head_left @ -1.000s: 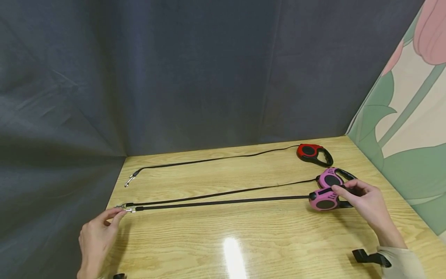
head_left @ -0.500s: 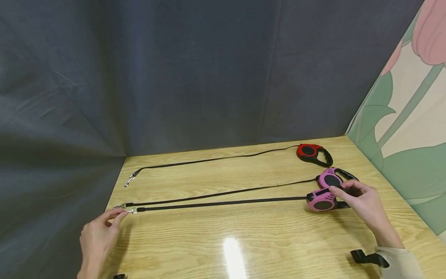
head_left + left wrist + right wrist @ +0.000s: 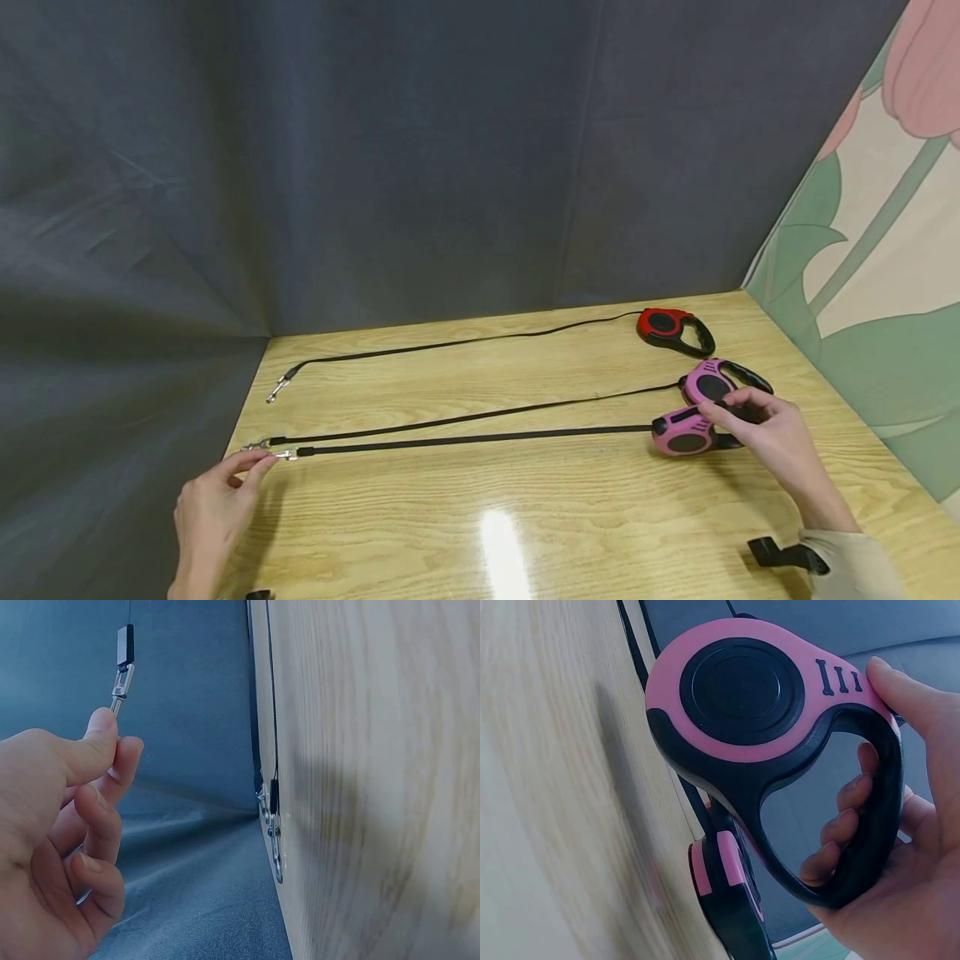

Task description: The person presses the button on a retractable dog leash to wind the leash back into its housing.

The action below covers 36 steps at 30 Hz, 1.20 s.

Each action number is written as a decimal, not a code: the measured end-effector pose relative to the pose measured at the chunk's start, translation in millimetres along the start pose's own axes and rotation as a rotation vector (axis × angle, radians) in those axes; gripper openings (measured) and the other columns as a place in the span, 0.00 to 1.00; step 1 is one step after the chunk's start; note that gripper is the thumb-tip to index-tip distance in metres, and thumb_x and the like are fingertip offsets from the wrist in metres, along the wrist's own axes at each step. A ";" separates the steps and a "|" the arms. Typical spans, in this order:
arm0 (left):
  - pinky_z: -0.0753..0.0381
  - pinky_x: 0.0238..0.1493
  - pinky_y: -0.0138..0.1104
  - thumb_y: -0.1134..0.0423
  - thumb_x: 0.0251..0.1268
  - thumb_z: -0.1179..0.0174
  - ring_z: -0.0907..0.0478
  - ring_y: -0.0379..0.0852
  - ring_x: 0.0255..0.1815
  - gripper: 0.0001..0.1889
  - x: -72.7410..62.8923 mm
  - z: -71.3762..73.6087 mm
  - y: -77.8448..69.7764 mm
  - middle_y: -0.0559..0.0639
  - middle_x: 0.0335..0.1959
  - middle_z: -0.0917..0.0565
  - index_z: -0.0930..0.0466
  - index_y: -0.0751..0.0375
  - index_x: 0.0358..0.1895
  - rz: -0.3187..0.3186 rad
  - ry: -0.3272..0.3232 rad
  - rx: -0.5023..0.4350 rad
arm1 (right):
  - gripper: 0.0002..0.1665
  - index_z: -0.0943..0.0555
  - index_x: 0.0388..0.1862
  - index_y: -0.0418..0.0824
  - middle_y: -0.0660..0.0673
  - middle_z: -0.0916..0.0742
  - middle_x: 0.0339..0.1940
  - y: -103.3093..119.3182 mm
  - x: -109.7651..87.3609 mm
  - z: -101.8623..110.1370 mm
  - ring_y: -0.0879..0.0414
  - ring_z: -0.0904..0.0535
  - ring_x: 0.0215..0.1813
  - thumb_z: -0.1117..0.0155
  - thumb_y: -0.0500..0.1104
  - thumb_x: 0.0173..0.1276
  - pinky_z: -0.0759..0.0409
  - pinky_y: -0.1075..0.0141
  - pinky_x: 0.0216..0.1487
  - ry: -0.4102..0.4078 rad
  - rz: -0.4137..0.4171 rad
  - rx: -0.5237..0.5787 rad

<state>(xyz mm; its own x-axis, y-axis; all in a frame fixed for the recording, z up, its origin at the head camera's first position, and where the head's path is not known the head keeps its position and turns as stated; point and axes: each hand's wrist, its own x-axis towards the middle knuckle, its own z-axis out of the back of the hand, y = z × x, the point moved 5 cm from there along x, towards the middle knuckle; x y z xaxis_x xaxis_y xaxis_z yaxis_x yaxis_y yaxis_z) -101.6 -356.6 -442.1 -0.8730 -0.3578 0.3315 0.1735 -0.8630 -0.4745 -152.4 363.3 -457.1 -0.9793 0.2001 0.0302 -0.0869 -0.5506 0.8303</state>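
Note:
My left hand [image 3: 213, 508] pinches the metal snap hook [image 3: 120, 686] of a retractable dog leash between thumb and forefinger, held above the table. From that hook a black strap [image 3: 480, 438] runs taut to a pink and black leash case [image 3: 731, 690]. My right hand [image 3: 772, 437] grips this case by its black loop handle, fingers curled through the opening. A second pink leash case [image 3: 707, 383] lies on the table just behind it. Its strap [image 3: 480, 417] stretches left to a snap hook [image 3: 274, 844] beside my left hand.
Farther back, a red and black leash case [image 3: 663, 325] lies with its strap drawn out to a metal hook [image 3: 277, 390]. A dark curtain [image 3: 450, 167] borders the wooden table [image 3: 390, 533] behind and left; a floral panel [image 3: 885, 275] stands at right.
My right hand has shifted slightly left with the pink leash case. My left hand, still pinching the hook, has edged slightly right. The leashes on the table have not moved.

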 end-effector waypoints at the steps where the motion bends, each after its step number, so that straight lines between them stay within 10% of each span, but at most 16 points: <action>1: 0.28 0.25 0.43 0.51 0.63 0.22 0.24 0.30 0.20 0.09 -0.2 -0.4 -0.2 0.53 0.27 0.08 0.05 0.48 0.42 0.000 0.003 0.000 | 0.16 0.18 0.43 0.45 0.65 0.19 0.35 0.6 0.0 -0.4 0.65 0.28 0.38 0.25 0.54 0.72 0.29 0.67 0.35 -0.001 0.005 -0.001; 36: 0.28 0.24 0.42 0.52 0.63 0.23 0.23 0.32 0.20 0.08 -2.8 -6.6 -9.2 0.51 0.25 0.09 0.05 0.49 0.41 -0.009 0.023 -0.003 | 0.10 0.17 0.42 0.45 0.66 0.17 0.33 9.3 -3.7 -8.3 0.67 0.26 0.36 0.24 0.47 0.72 0.27 0.68 0.34 0.010 0.063 0.048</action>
<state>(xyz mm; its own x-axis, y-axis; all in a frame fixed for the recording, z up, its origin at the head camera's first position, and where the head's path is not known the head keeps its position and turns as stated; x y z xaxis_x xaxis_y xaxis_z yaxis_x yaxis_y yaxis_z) -103.8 -345.3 -444.1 -0.8849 -0.3415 0.3167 0.1642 -0.8651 -0.4739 -151.1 350.7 -454.1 -0.9844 0.1579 0.0777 -0.0165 -0.5222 0.8527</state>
